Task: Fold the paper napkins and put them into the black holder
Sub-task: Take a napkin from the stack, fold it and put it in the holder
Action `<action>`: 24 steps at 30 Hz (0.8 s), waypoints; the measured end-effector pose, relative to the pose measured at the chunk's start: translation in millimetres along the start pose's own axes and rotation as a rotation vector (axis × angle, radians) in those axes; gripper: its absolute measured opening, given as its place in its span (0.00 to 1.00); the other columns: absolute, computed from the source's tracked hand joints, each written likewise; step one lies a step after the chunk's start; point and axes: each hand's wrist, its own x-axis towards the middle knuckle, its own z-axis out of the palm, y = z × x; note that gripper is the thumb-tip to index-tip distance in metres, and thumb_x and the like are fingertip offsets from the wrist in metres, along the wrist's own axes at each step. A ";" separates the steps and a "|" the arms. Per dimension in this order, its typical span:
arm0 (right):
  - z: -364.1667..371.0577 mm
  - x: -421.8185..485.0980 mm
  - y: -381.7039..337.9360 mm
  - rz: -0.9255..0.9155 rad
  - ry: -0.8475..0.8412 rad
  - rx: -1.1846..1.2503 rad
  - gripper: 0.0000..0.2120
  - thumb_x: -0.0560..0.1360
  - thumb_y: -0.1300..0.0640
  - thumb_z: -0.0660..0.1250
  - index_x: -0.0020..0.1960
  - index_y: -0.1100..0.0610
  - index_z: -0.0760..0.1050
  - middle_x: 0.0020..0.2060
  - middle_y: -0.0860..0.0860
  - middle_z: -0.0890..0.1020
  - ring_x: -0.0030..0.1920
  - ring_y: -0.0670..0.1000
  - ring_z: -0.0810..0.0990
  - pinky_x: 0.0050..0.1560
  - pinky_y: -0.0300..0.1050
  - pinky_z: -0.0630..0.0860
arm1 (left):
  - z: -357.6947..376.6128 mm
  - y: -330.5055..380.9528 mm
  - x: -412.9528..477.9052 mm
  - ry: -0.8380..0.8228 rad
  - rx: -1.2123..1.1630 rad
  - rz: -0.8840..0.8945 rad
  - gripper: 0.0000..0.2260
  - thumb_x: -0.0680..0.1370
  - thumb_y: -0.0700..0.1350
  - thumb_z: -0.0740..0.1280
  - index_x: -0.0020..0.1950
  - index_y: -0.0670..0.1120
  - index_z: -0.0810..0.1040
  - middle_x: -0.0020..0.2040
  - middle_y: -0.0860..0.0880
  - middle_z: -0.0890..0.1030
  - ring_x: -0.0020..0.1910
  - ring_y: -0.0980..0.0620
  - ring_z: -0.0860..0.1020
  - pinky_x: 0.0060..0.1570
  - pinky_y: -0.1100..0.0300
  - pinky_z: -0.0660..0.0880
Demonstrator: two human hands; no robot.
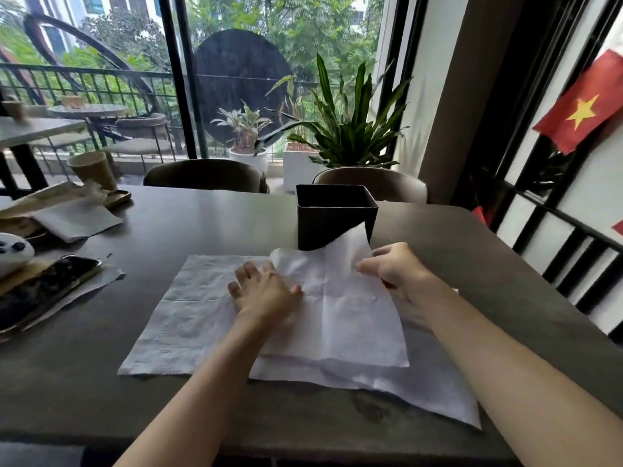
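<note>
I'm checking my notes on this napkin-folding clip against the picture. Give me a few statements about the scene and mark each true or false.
1. The left hand lies flat on the napkin. True.
2. The right hand pinches a raised edge of the napkin. True.
3. The black holder lies tipped on its side. False: it stands upright, open top up, behind the napkin.
4. The phone rests inside the holder. False: it lies on the table at the left.
5. A folded napkin sticks out of the holder's top. False: none shows above its rim.
</note>
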 end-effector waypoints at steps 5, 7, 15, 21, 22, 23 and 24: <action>-12.3 8.1 -13.6 -0.180 -0.044 0.146 0.08 0.73 0.66 0.66 0.37 0.57 0.77 0.32 0.52 0.79 0.23 0.41 0.77 0.27 0.33 0.75 | -7.1 -2.3 8.8 0.106 -0.379 -0.021 0.20 0.71 0.50 0.69 0.59 0.45 0.71 0.59 0.41 0.77 0.61 0.40 0.72 0.58 0.51 0.68; -19.8 11.5 -21.1 -0.207 -0.029 0.185 0.10 0.74 0.64 0.65 0.36 0.54 0.76 0.31 0.49 0.79 0.27 0.42 0.77 0.30 0.35 0.76 | -15.4 -4.3 10.5 0.164 -0.645 0.009 0.16 0.71 0.44 0.70 0.57 0.42 0.74 0.54 0.41 0.80 0.54 0.41 0.78 0.52 0.53 0.73; -61.6 10.2 -69.7 -0.455 0.016 0.386 0.07 0.72 0.56 0.67 0.37 0.48 0.79 0.41 0.54 0.78 0.40 0.56 0.75 0.46 0.52 0.74 | -72.4 6.8 16.2 0.072 -1.496 0.255 0.19 0.71 0.37 0.71 0.61 0.44 0.76 0.48 0.47 0.84 0.41 0.53 0.82 0.43 0.59 0.81; -68.7 -5.6 -54.4 -0.238 -0.254 0.355 0.20 0.65 0.56 0.73 0.55 0.60 0.77 0.43 0.55 0.85 0.38 0.53 0.83 0.38 0.46 0.82 | -87.2 19.8 20.9 0.217 -1.346 0.296 0.03 0.73 0.41 0.70 0.42 0.49 0.80 0.40 0.49 0.82 0.39 0.52 0.77 0.40 0.61 0.76; -68.9 -9.5 -53.8 -0.244 -0.239 0.347 0.16 0.67 0.58 0.72 0.54 0.61 0.78 0.41 0.56 0.85 0.35 0.53 0.83 0.35 0.45 0.82 | -91.0 20.0 23.6 0.232 -1.294 0.301 0.03 0.73 0.43 0.70 0.39 0.49 0.80 0.36 0.51 0.82 0.37 0.53 0.76 0.38 0.63 0.75; -69.9 -10.9 -55.7 -0.260 -0.205 0.359 0.11 0.70 0.60 0.70 0.51 0.62 0.78 0.39 0.56 0.85 0.32 0.51 0.83 0.32 0.44 0.81 | -95.1 19.3 26.2 0.236 -1.253 0.305 0.05 0.73 0.44 0.71 0.37 0.49 0.80 0.32 0.53 0.82 0.34 0.55 0.76 0.35 0.65 0.74; -70.0 -12.6 -59.1 -0.273 -0.159 0.380 0.06 0.73 0.61 0.68 0.49 0.62 0.78 0.36 0.54 0.84 0.30 0.50 0.83 0.30 0.42 0.80 | -98.7 18.4 28.3 0.235 -1.222 0.310 0.06 0.73 0.46 0.71 0.35 0.49 0.80 0.27 0.56 0.81 0.31 0.57 0.75 0.31 0.69 0.72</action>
